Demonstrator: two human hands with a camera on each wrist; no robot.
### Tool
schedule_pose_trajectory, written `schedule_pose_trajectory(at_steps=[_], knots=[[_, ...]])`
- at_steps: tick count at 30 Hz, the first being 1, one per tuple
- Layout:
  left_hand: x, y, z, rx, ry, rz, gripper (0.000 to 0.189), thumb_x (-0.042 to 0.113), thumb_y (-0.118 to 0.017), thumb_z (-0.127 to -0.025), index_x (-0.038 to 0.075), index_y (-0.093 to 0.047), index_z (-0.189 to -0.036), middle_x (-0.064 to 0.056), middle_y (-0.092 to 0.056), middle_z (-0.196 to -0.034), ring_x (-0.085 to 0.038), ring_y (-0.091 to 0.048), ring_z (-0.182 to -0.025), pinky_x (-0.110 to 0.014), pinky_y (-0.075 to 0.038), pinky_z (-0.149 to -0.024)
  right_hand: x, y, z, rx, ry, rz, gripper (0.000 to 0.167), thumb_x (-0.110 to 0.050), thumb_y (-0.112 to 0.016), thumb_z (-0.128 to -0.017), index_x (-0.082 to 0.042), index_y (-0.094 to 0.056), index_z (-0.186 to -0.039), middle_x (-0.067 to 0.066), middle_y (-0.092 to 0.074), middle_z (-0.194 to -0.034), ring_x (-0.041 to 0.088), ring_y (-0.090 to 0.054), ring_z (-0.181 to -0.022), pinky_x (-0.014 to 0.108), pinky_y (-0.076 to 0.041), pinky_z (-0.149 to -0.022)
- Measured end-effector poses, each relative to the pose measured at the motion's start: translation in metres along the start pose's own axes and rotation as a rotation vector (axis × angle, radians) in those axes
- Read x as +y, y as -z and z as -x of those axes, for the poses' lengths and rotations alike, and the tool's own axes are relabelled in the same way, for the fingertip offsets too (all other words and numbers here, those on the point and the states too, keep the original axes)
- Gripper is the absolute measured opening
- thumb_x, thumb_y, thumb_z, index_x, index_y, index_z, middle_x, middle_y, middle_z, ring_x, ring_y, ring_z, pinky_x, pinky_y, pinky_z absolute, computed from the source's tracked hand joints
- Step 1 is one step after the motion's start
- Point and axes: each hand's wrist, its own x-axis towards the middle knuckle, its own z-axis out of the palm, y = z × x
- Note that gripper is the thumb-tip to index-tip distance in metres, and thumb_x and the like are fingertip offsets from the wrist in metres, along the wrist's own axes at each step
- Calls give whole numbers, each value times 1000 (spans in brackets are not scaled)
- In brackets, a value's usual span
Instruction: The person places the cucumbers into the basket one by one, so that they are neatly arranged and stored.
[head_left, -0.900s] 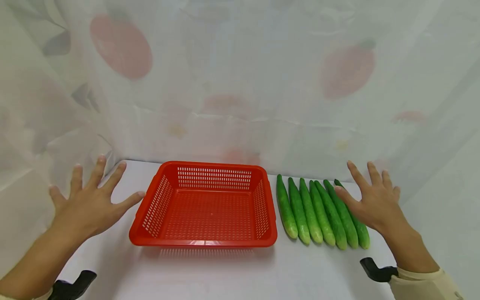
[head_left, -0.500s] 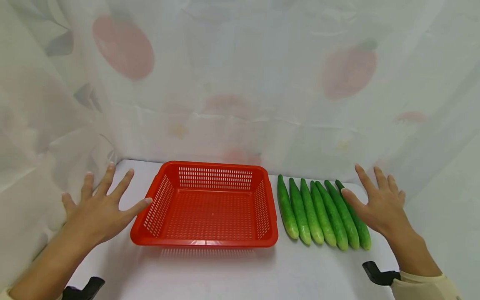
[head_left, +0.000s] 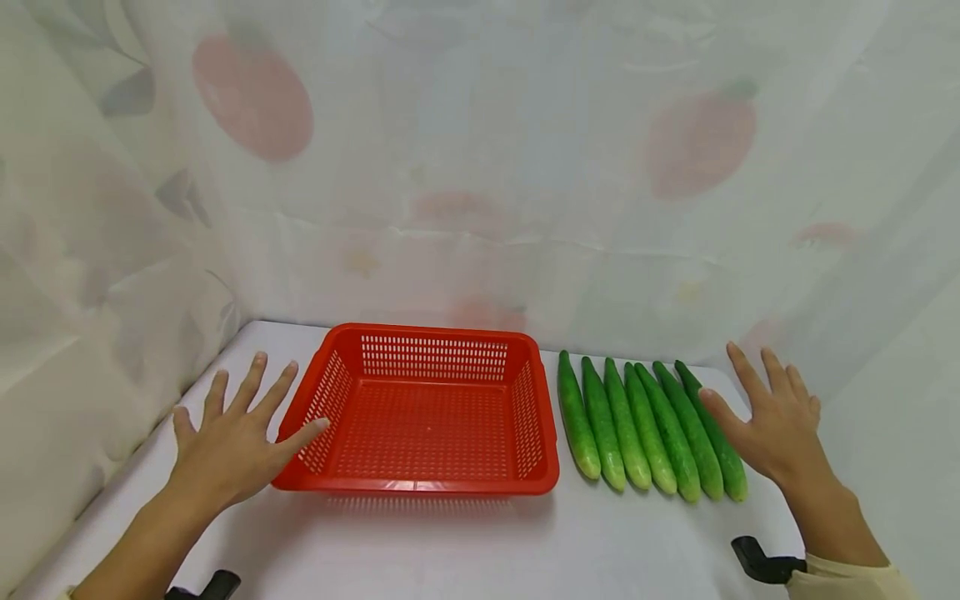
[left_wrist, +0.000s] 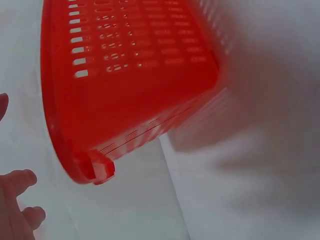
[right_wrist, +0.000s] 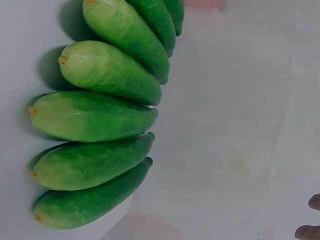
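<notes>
A red plastic basket [head_left: 416, 486] with slotted walls stands on the white table, and nothing lies inside it. To its right, several green cucumbers [head_left: 613, 425] lie side by side in a row. My left hand [head_left: 232, 454] hovers over the basket's left side with fingers spread; its thumb overlaps the rim in the head view, and whether it touches cannot be told. The left wrist view shows the basket's side wall [left_wrist: 135, 95] close up. Beside the rightmost cucumber, my right hand [head_left: 780, 429] is held with spread fingers, holding nothing. Cucumber ends [right_wrist: 75, 115] fill the left of the right wrist view.
A pale sheet printed with red fruit [head_left: 255, 100] hangs behind the table and along its left side. The white tabletop [head_left: 525, 558] extends in front of the basket and cucumbers. Black wrist mounts [head_left: 765, 562] sit below both hands.
My left hand has moved right and slightly down, coming over the basket's left rim. My right hand has shifted a little right and down. Basket and cucumbers stay in place.
</notes>
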Motion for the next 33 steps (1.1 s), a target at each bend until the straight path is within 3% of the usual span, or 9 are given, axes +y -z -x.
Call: schedule_pose_trajectory(at_steps=[9,14,22,33], knots=[[1,-16,6,19,-22,61,88,70,-48,-86,25,-18,-156,-12,-5,-160,-51,0,-138,-80,3,-90,14,-9,10,55,-10,-68,69,-38,-57,-95,-19,-27,-154,33,-20,-150,61,-11,-131,77,-1,-95],[0,-24,10,9,-36,93,87,69,-50,-87,28,-18,-156,-9,-5,-160,-50,-4,-138,-80,2,-90,25,-16,16,38,-38,-83,68,-37,-56,-96,-17,-26,-154,33,-19,-150,60,-11,-132,73,-2,-99],[-2,-36,15,35,-74,157,86,64,-57,-85,27,-22,-155,-7,-7,-161,-45,-5,-140,-78,3,-92,39,-28,23,36,-69,-138,67,-31,-57,-96,-15,-27,-153,33,-21,-149,61,-16,-130,78,-11,-92],[-8,-53,22,80,-72,269,81,58,-63,-85,23,-34,-152,-2,-12,-160,-42,-11,-140,-77,-1,-93,52,-46,37,73,-59,-236,61,-22,-56,-96,-8,-32,-151,35,-28,-146,56,-21,-132,72,-11,-99]])
